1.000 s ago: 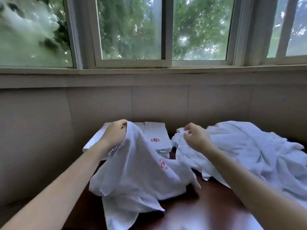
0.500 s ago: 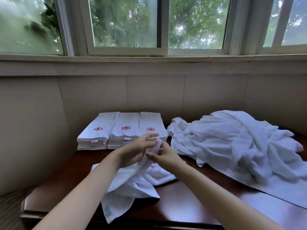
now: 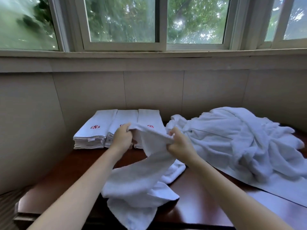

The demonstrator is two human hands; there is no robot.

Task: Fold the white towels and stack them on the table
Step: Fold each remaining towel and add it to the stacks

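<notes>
Both hands grasp one white towel (image 3: 146,176) by its upper edge: the left hand (image 3: 122,138) has its fingers curled round one end of that edge and the right hand (image 3: 180,143) clenches the other, the cloth stretched between them. Below the grip the towel sags onto the dark wooden table (image 3: 199,196) and hangs over its near edge. Just behind the left hand stand three folded stacks (image 3: 101,130) (red emblems on top), and beside the right hand lies a heap of unfolded towels (image 3: 240,138).
</notes>
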